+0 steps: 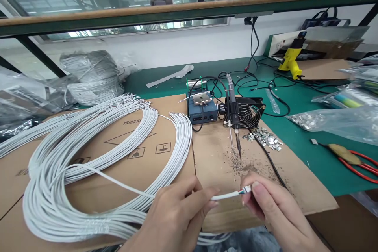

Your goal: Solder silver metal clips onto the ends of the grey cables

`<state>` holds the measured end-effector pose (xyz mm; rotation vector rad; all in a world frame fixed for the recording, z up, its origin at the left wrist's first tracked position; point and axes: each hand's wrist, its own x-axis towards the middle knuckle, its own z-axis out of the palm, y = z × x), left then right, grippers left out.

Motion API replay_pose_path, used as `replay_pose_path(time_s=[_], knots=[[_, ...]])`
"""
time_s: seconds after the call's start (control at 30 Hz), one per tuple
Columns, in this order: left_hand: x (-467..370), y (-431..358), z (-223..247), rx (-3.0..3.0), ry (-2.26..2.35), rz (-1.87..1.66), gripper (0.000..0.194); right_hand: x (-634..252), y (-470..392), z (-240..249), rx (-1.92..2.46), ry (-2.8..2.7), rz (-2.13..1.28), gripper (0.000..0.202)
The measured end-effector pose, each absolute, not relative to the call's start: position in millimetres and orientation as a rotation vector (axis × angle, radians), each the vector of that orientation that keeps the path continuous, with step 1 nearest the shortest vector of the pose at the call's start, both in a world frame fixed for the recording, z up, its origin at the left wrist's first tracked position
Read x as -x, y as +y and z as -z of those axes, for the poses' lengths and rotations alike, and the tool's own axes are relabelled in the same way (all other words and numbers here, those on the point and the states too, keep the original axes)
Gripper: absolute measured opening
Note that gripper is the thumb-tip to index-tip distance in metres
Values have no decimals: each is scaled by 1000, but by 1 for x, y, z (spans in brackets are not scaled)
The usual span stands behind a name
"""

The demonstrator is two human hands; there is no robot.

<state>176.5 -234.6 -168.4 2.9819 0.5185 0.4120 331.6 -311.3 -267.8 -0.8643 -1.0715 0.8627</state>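
My left hand (180, 208) pinches a white cable (226, 196) a little short of its end. Thin coloured wires show where the sheath stops, and they run to a small metal connector (247, 189). My right hand (274, 204) has that connector between thumb and fingers. Past my hands, a soldering iron (235, 116) is held tip down in its stand above the cardboard. Loose metal connector pieces (267, 138) lie in a pile right of it. The held cable comes out of a large coiled bundle of white cables (50, 189) at left.
Behind the iron stand a black fan (248, 113), a blue soldering station (202, 110) and a solder spool (196, 83). Red-handled pliers (354, 161), a bag of connectors (310, 120) and a yellow tool (291, 61) lie right. A wrapped cable roll (91, 76) sits back left.
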Motion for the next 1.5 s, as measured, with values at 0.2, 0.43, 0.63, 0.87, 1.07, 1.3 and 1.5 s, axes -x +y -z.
replay_pose_path(time_s=[0.2, 0.43, 0.63, 0.87, 1.07, 1.3, 1.5], knots=[[-177, -232, 170, -2988, 510, -382, 19, -334, -310, 269, 882, -1104, -788, 37], [-176, -231, 175, -2987, 516, -337, 27, -338, -308, 271, 912, -1160, -732, 34], [-180, -232, 174, -2987, 609, -256, 23, -340, -304, 277, 851, -1165, -723, 33], [-182, -232, 175, -3009, 593, -244, 22, -344, -302, 278, 868, -1173, -691, 36], [-186, -230, 174, -3008, 596, -209, 23, -346, -301, 279, 868, -1168, -707, 36], [-187, -229, 175, -3014, 558, -200, 25, -347, -300, 281, 880, -1152, -747, 36], [-187, -229, 174, -3026, 565, -183, 24, -348, -301, 278, 912, -1153, -728, 37]])
